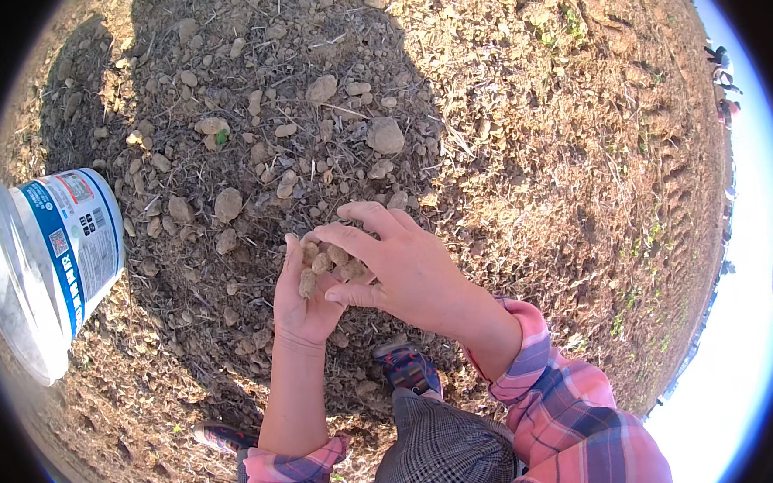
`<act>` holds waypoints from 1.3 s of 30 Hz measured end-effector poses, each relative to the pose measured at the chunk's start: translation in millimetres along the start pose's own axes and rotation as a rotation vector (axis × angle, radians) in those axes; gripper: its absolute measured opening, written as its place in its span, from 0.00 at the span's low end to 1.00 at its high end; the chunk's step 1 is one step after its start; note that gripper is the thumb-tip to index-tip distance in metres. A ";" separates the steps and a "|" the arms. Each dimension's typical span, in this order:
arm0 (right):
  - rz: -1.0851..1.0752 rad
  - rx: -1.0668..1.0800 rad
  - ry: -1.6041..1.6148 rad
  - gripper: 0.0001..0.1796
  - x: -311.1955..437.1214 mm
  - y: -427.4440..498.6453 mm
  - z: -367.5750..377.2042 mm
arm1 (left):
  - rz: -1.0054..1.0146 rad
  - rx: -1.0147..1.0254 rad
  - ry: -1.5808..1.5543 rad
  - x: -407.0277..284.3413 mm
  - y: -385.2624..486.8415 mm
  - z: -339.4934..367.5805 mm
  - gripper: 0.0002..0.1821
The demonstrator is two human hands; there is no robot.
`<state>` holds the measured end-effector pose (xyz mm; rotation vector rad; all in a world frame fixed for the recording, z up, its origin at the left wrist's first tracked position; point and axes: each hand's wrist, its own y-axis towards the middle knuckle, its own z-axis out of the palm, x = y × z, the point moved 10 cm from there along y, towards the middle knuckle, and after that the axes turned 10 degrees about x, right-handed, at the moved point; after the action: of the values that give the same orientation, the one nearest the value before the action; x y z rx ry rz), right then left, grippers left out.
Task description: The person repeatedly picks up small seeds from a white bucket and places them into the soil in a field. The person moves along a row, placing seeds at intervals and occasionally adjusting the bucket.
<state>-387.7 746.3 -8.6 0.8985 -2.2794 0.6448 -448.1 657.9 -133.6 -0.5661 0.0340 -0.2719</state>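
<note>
Several soil-covered peanuts in their shells (320,263) lie in my left hand (304,309), which is cupped palm up above the ground. My right hand (408,269) arches over them from the right. Its thumb and fingers curve around the peanuts nearest to it, and its fingertips reach towards those of the left hand. Part of the left palm is hidden behind the right hand. Below both hands is dry, cloddy soil (245,313) with peanut-like pods, stones and bits of straw.
A white plastic bucket (101,253) with a blue printed label stands at the left. Larger clods (385,135) lie beyond my hands. My shoe (409,368) is just below them. Tyre-like tracks (674,184) run along the right, with people (726,82) far off.
</note>
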 end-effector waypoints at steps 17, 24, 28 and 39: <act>0.419 -0.301 0.324 0.10 -138.3 -8.6 7.9 | -0.002 0.100 -0.125 -8.8 -6.1 -15.9 0.21; 0.564 -0.197 1.360 0.11 -130.9 -64.8 43.8 | -0.049 0.074 -0.142 -2.5 -14.2 -29.1 0.13; 0.317 0.061 0.161 0.08 -95.3 -46.8 43.4 | -0.067 0.066 -0.066 -0.5 -17.4 -28.7 0.11; 0.432 -0.154 1.293 0.03 -134.5 14.4 15.4 | -0.025 0.078 0.020 -30.0 -31.2 -27.2 0.20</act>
<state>-323.9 804.7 -113.8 -0.1667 -1.2607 0.8594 -487.6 626.3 -141.2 -0.4863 0.0354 -0.3023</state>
